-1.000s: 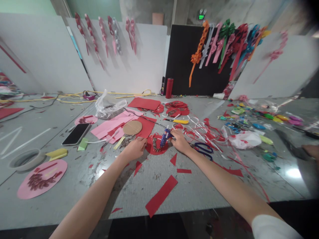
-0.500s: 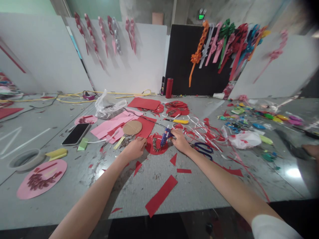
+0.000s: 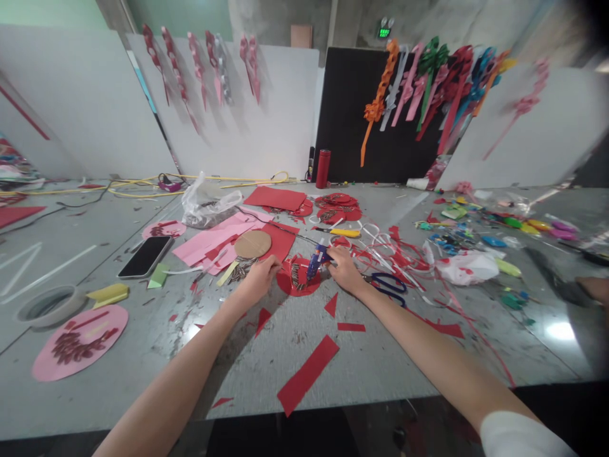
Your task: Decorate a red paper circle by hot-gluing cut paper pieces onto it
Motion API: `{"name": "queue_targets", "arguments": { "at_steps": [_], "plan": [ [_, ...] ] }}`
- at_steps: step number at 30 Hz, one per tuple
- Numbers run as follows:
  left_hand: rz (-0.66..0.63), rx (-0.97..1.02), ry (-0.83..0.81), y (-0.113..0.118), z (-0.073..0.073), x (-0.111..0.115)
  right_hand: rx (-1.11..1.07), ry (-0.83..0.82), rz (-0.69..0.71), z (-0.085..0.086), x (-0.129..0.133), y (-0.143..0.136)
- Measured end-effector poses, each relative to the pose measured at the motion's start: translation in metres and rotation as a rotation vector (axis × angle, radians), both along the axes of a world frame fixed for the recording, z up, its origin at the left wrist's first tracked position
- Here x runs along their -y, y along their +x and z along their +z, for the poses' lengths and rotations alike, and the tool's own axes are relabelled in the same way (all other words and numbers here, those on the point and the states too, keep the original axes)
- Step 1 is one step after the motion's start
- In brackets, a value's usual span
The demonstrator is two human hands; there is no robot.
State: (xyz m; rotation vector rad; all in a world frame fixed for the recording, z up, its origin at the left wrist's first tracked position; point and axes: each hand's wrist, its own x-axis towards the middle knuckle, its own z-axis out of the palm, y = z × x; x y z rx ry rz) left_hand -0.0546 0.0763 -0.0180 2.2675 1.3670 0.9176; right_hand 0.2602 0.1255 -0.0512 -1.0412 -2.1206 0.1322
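Note:
My right hand is wrapped round a blue hot glue gun, whose nozzle points down at a red paper disc. Small brown pieces stand in a curved row on that disc. Just left of the disc, my left hand is closed with fingertips pinched; what lies between them, if anything, is too small to make out. A pile of loose brown pieces lies behind this hand, beside a round cardboard disc. Dark-handled scissors lie right of my right wrist.
Red paper scraps lie in front. On the left are a phone, a tape roll and a pink disc. A yellow cutter, tangled ribbons and a red flask are farther back. Another person's hand shows at right.
My left hand has lifted and drawn slightly back from the red disc, uncovering more of its left edge. My right hand and the glue gun have barely moved.

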Motion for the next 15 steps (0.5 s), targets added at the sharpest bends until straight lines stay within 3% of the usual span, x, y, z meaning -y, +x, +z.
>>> {"name": "queue_targets", "arguments": {
  "at_steps": [8,15],
  "plan": [
    [-0.023,0.15,0.003,0.011,0.004,0.007,-0.185,0.036,-0.083,-0.001,-0.002,-0.001],
    [-0.143,0.135,0.033,0.026,0.0,0.014,-0.315,-0.003,-0.199,0.001,-0.002,-0.001]
  ]
}}
